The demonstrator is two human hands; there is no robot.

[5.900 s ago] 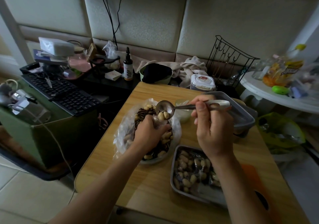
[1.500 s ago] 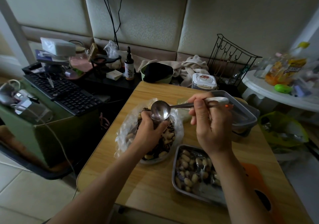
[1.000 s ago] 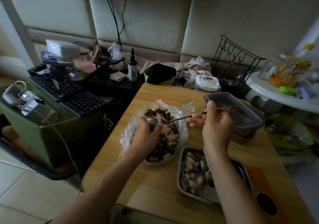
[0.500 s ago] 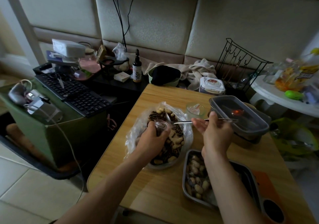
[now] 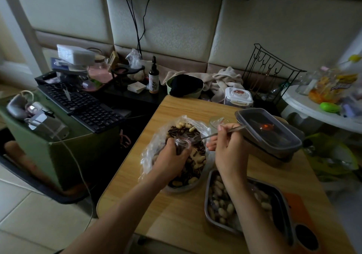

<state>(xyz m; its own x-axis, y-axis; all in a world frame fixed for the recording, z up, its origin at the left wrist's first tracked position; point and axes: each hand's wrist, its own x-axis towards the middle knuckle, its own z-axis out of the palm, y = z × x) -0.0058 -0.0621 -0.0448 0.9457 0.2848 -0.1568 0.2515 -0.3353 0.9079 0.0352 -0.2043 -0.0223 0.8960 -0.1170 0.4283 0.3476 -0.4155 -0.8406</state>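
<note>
Head view: wooden table [image 5: 176, 214], padded wall [image 5: 176, 28]; left fingers [image 5: 170, 146] grip bag [image 5: 181, 142], right fingers [image 5: 221, 133] pinch spoon [image 5: 233, 130].

I'm at home: my padded wall [image 5: 176, 28] fills the upper frame, keyboard [image 5: 82, 103] at left, crumpled towel [image 5: 225, 79] centre.

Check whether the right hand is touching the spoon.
Touching. The head view shows the right hand pinching the spoon by its handle, while the left hand grips a small plastic bag.
</note>
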